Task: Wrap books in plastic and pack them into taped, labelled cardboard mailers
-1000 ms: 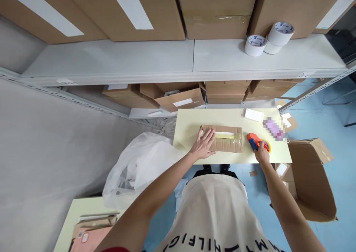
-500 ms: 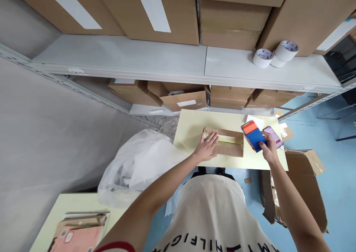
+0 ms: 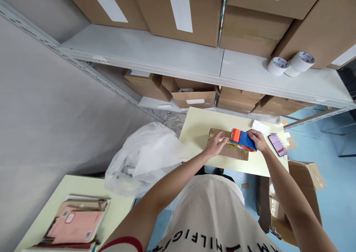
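My right hand [image 3: 258, 139] grips a blue and orange tape dispenser [image 3: 247, 140], its orange end pointing left over a small brown cardboard box [image 3: 235, 153]. The box lies on the pale yellow table [image 3: 194, 124] and is partly covered by the dispenser. Just left of the dispenser's orange end is my left hand [image 3: 216, 143], above the box with fingers loosely bent and thumb apart. Whether its fingertips touch the box or any tape is too small to tell.
A phone [image 3: 277, 145] and a white box [image 3: 259, 126] lie at the table's right. Tape rolls [image 3: 278, 66] stand on the shelf [image 3: 244, 68] ahead. A plastic bag [image 3: 147, 152] is at left, an open carton [image 3: 303, 200] at lower right, pink envelopes [image 3: 76, 222] on a side table.
My right hand has brought the tape dispenser left and over the box, turning it more level. My left hand, earlier flat on the box, has lifted with its fingers bent. The view has shifted slightly.
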Tool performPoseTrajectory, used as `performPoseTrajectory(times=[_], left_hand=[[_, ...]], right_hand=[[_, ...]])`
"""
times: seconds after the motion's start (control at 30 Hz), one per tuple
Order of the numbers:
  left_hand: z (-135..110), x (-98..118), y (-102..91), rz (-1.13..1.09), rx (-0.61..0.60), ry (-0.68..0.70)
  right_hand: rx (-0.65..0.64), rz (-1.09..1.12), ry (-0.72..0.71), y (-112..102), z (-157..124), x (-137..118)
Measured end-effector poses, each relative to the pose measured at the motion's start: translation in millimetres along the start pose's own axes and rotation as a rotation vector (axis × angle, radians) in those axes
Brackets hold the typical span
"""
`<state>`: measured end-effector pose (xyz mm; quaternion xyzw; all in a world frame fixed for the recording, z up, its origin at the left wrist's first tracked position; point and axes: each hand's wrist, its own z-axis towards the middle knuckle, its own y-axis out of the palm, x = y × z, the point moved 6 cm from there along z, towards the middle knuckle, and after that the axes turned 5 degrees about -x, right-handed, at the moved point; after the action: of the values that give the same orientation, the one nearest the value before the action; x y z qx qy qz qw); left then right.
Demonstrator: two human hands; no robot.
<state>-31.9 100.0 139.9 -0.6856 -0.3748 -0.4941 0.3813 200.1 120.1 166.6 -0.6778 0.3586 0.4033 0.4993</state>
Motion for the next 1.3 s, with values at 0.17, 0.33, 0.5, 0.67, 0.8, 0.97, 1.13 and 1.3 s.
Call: performPoseTrajectory(times=[0.17, 0.33, 0.5, 0.67, 0.8, 0.97, 1.13, 1.3], left_hand=[[15, -1, 22.7, -0.691, -0.123, -0.296], [17, -7, 31.2, -0.909, -0.116, -0.399], [18, -13, 34.3, -0.982, -0.102, -0.41], [16, -14, 31.4, -0.963, -0.117, -0.378], [12, -13, 26.1, -0.948, -0.166, -0.396], [11, -11, 19.5, -0.861, -0.159, -0.394], [13, -7, 17.4, -0.633, -0.025, -0.369], [3, -11, -17.6, -0.445, 0.09, -0.368]], right_hand=[[-0.013, 0.012, -0.014, 2, -3, 1], [-0.01, 0.01, -0.024, 2, -5, 1], [-0.021, 0.007, -0.023, 3, -5, 0], [-0.017, -0.021, -0.029, 4, -5, -2], [-0.019, -0.024, -0.004, 3, -6, -2], [-0.015, -0.045, -0.023, 4, -7, -4], [-0.016, -0.159, -0.054, 9, -7, -16], [-0.028, -0.377, -0.089, 2, -13, -32]])
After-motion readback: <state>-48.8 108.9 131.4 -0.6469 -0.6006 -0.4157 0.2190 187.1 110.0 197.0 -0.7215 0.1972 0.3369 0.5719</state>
